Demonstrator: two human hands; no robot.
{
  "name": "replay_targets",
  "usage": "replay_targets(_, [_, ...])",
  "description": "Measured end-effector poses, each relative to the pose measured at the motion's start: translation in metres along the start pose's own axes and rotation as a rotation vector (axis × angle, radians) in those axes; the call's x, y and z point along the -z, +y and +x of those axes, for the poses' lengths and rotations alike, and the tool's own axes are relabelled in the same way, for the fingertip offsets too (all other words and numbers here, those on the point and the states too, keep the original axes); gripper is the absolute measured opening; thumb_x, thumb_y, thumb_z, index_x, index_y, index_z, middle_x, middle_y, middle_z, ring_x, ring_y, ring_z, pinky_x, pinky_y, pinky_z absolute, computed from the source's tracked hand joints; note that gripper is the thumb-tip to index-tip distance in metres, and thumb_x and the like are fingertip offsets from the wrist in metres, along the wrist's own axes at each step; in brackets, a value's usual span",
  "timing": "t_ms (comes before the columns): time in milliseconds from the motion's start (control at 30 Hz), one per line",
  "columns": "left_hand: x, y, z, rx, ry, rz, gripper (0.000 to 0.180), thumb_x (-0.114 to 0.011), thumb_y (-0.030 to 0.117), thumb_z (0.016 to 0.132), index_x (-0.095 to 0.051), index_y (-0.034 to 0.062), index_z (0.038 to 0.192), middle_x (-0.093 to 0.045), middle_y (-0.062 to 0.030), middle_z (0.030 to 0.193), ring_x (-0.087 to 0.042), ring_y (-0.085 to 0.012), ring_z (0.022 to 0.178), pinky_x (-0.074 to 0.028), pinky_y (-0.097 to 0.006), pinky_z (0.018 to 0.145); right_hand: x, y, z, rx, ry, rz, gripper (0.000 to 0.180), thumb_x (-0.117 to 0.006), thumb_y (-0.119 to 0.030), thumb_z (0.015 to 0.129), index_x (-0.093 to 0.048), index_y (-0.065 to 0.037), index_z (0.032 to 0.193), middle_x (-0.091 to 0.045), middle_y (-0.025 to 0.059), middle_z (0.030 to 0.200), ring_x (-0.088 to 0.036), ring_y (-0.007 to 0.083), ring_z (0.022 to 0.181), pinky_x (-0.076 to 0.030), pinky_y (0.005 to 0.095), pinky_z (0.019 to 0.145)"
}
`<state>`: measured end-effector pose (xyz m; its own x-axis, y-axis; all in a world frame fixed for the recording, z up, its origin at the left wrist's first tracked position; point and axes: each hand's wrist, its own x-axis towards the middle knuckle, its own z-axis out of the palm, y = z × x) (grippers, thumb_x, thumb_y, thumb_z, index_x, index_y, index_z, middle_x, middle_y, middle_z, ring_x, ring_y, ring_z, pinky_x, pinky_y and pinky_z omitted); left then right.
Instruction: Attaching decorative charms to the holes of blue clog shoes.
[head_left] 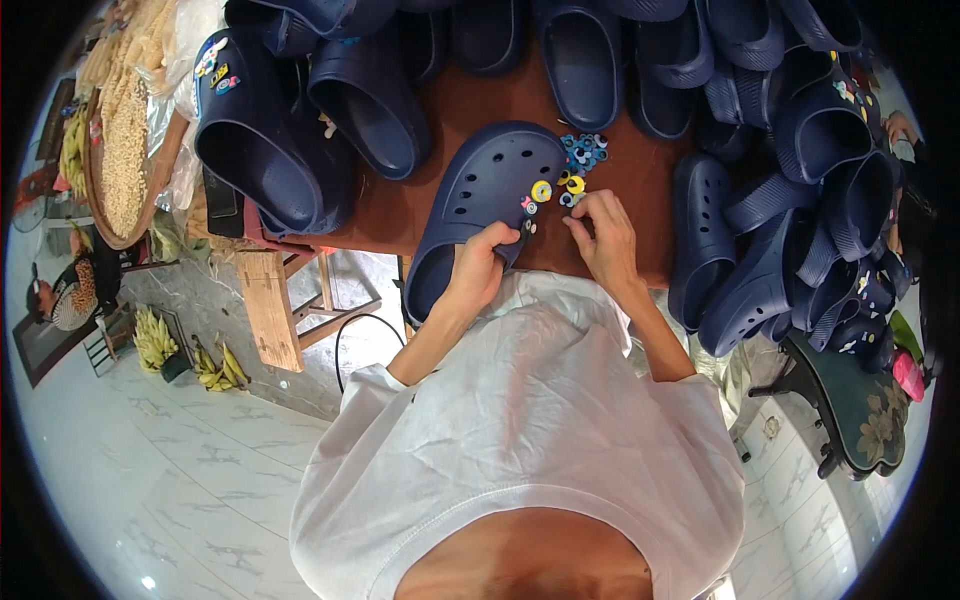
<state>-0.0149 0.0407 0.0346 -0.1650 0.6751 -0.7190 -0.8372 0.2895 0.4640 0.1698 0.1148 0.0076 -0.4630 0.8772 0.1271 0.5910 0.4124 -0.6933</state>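
A navy foam clog (480, 195) lies on the brown table (470, 105) right in front of me, toe pointing away. My left hand (478, 265) grips its near side edge, fingers curled over the rim. My right hand (600, 235) pinches a small charm at the clog's right edge, beside round yellow and pink charms (541, 192) set in its holes. A little heap of loose coloured charms (584, 152) rests on the table just beyond my right hand.
Many more navy clogs (760, 250) are piled to the right and along the far side (300, 130) of the table. A round woven tray of pale food (120, 150) sits at far left. Bananas (215, 365) lie on the tiled floor below.
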Motion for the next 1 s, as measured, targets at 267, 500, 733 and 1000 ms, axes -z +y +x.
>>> replay_targets(267, [-0.011, -0.001, -0.005, -0.047, -0.026, 0.124, 0.035, -0.06, -0.01, 0.075, -0.061, 0.0006, 0.108, -0.065, -0.006, 0.103, -0.062, -0.0176, 0.096, -0.049, -0.034, 0.091, 0.019, 0.013, 0.014, -0.328, 0.01, 0.593, 0.009, -0.066, 0.002, 0.09, -0.06, -0.001, 0.096, -0.063, 0.0059, 0.099, -0.062, 0.0105, 0.088, -0.052, 0.0251, 0.076])
replay_targets(500, [-0.016, 0.001, -0.003, -0.07, -0.089, 0.197, 0.023, -0.063, -0.004, 0.076, -0.063, 0.0028, 0.098, -0.061, -0.001, 0.095, -0.056, -0.0118, 0.086, -0.045, -0.027, 0.079, 0.041, -0.005, 0.054, -0.3, -0.141, 0.778, 0.012, -0.063, 0.005, 0.091, -0.063, 0.001, 0.102, -0.063, 0.0059, 0.098, -0.062, 0.011, 0.087, -0.051, 0.0231, 0.078])
replay_targets(733, [-0.014, 0.007, -0.01, -0.057, -0.1, 0.208, 0.026, -0.062, -0.004, 0.076, -0.063, 0.0031, 0.101, -0.06, -0.0008, 0.096, -0.055, -0.0118, 0.087, -0.044, -0.027, 0.078, 0.042, -0.021, 0.066, -0.055, -0.137, 0.401, 0.016, -0.071, -0.001, 0.086, -0.07, -0.001, 0.102, -0.064, 0.0061, 0.095, -0.064, 0.0141, 0.082, -0.053, 0.0262, 0.072])
replay_targets(1000, [-0.01, 0.017, -0.009, -0.095, -0.166, 0.205, 0.025, -0.061, -0.004, 0.076, -0.064, 0.003, 0.099, -0.061, -0.0007, 0.094, -0.056, -0.0117, 0.086, -0.045, -0.027, 0.077, 0.039, -0.03, 0.071, 0.26, -0.067, 0.124, 0.013, -0.073, -0.005, 0.083, -0.067, -0.003, 0.094, -0.064, 0.0105, 0.088, -0.063, 0.0294, 0.075, -0.05, 0.0367, 0.068])
